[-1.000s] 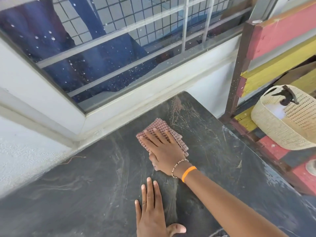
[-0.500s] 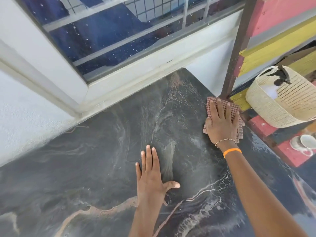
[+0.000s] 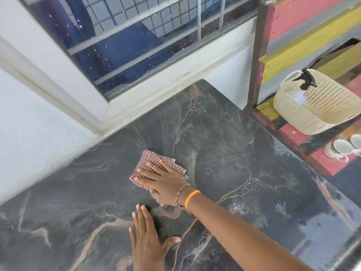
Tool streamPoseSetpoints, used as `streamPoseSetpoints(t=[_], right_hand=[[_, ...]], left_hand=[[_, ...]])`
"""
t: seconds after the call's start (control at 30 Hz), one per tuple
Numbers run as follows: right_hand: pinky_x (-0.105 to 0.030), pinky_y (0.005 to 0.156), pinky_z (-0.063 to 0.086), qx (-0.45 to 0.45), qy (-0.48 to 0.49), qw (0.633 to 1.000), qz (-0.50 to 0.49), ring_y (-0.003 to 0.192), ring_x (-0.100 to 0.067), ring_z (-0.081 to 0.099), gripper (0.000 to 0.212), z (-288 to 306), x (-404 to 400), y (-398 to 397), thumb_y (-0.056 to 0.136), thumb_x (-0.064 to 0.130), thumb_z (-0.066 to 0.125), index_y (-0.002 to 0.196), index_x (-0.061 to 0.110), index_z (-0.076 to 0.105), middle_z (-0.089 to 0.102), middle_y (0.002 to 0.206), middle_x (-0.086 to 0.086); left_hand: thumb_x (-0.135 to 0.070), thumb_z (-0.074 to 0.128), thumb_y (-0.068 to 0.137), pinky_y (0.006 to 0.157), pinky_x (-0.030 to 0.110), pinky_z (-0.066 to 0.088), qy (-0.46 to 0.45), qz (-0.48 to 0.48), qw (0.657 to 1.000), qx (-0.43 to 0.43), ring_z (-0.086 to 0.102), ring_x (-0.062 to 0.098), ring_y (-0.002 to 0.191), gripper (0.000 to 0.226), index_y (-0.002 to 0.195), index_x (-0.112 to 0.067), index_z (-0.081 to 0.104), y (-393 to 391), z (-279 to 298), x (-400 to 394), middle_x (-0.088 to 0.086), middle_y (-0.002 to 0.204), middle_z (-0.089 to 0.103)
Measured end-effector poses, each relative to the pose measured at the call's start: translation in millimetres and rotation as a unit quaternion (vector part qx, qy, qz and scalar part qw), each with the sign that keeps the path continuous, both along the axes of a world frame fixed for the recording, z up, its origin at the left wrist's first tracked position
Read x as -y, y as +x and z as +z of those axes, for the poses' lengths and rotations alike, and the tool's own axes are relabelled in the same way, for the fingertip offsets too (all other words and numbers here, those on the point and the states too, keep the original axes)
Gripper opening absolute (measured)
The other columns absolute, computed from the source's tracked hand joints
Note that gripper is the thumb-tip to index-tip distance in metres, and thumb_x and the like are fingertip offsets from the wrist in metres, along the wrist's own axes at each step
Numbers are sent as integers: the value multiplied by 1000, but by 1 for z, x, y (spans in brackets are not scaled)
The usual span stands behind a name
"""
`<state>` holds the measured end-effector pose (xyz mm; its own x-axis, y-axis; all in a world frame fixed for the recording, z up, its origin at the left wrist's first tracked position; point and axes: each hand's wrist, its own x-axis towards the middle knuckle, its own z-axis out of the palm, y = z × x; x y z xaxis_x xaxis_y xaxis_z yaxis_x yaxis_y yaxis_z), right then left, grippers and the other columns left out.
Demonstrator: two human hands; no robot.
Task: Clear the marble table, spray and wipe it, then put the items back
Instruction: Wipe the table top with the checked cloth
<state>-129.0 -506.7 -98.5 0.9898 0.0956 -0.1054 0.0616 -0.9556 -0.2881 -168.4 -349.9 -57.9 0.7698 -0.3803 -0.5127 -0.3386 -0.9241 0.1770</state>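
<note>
Bench (image 3: 244, 173) cleared, wiping underway: right hand (image 3: 166, 182) pressed cloth (image 3: 150, 163), fingers flat; left hand (image 3: 146, 241) flat beside it. Basket (image 3: 312, 106), cups (image 3: 341, 147) not returned.

surface (image 3: 244, 157): runs back to the wall under the window (image 3: 125, 42)
cloth (image 3: 154, 165): on the surface, mid-left
right hand (image 3: 166, 182): flat on the cloth
left hand (image 3: 148, 243): flat on the surface, just before the right hand
shelf (image 3: 320, 161): right of the surface
basket (image 3: 316, 108): on the shelf, at the back
sprayer (image 3: 305, 80): in the basket
cups (image 3: 345, 146): on the shelf, before the basket
</note>
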Motion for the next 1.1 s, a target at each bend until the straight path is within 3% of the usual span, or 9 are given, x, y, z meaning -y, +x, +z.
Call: streamPoseSetpoints(t=[0.17, 0.27, 0.33, 0.57, 0.7, 0.83, 0.97, 1.07, 1.1], right_hand=[[-48, 116, -3, 7, -38, 996, -79, 147, -18, 6, 58, 0, 84, -50, 92, 32, 36, 146, 38, 14, 11, 158, 13], [-46, 117, -2, 1, -55, 976, -211, 147, -15, 3, 57, -1, 146, -77, 93, 33, 35, 146, 39, 13, 10, 158, 13], [-47, 117, 0, -4, -56, 949, -310, 147, -15, 4, 55, -1, 175, -95, 94, 31, 34, 146, 38, 15, 11, 158, 14], [-54, 115, -1, -20, -18, 867, -498, 146, -22, 5, 58, -5, 136, -109, 95, 30, 32, 148, 31, 10, 8, 159, 6], [-55, 114, -4, -15, -7, 890, -457, 146, -25, 2, 60, -4, 63, -93, 94, 31, 30, 149, 29, 5, 6, 159, 4], [-57, 113, -8, -15, 35, 924, -381, 147, -26, -2, 64, 0, -32, -48, 92, 31, 31, 149, 28, 2, 2, 160, 4], [-56, 110, -17, -23, 74, 974, -214, 146, -30, -6, 67, 5, -149, 3, 91, 29, 39, 149, 25, 5, 1, 160, 0], [-57, 112, -13, -49, 64, 996, -29, 146, -28, -7, 66, 10, -218, 14, 91, 26, 41, 148, 25, 9, 3, 160, 2], [-56, 113, -12, -52, 47, 997, 18, 146, -27, -6, 65, 10, -231, 9, 91, 25, 42, 148, 27, 10, 4, 160, 3]], left_hand=[[-97, -7, 18, 117, 41, -1, -13, -9, 999, -36, -22, 22, 142, 150, 138, -9, -27, -3, 2, 2, 3, 145, -37], [-86, 34, 52, 117, 41, -3, -34, -6, 999, -32, -24, 21, 141, 128, 134, -13, -32, -3, -4, -2, 5, 148, -35], [-72, 53, 63, 117, 40, -3, -50, -5, 998, -27, -24, 21, 141, 124, 132, -16, -33, -4, -9, -5, 1, 146, -36], [-72, 54, 64, 116, 36, -8, -134, -2, 991, 7, -31, 11, 133, 121, 132, -20, -31, -9, -18, -18, -7, 141, -36], [-65, 59, 68, 116, 37, -7, -186, 31, 982, 16, -30, 7, 133, 119, 139, -18, -25, -15, -17, -36, -10, 142, -33], [-61, 64, 67, 117, 41, -2, -170, 72, 982, 47, -23, 14, 139, 121, 144, -14, -17, -18, -16, -79, -10, 144, -28], [-60, 68, 65, 118, 43, -2, -146, 140, 979, 33, -19, 19, 143, 124, 142, -12, -17, -23, -13, -130, 1, 155, -20], [-81, 54, 56, 118, 43, -2, -111, 177, 977, 30, -20, 18, 142, 132, 139, -13, -22, -26, -6, -174, 2, 153, -24], [-77, 57, 58, 118, 43, -1, -100, 185, 977, 32, -19, 19, 143, 130, 140, -13, -21, -27, -6, -189, 3, 153, -24]])
